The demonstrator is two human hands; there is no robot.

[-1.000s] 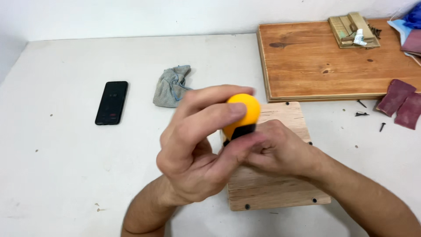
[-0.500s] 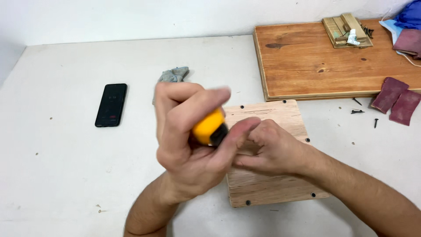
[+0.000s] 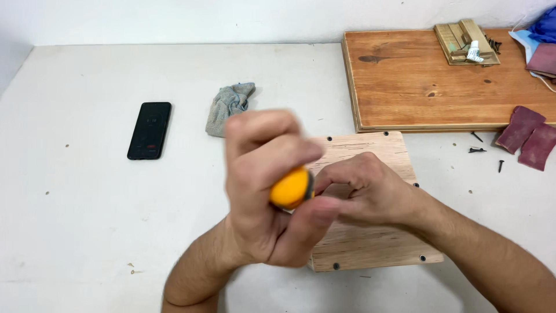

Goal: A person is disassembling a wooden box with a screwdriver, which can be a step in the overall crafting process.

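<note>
Rounded orange handle [image 3: 291, 188] with black collar

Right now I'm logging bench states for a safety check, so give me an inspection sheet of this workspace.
Surface: white table, a few small specks on it.
Job's things: orange-handled tool; pale board with dark screws at its corners and edges.
Clutter: black phone, grey rag, brown board carrying a small wooden piece, loose screws, dark red sandpaper pieces, blue and white cloth at the far right.
Hands: left hand gripping the tool handle; right hand resting on the pale board by the tool's tip.
Cables: nothing seen.
Surroundings: white wall behind the table.
</note>
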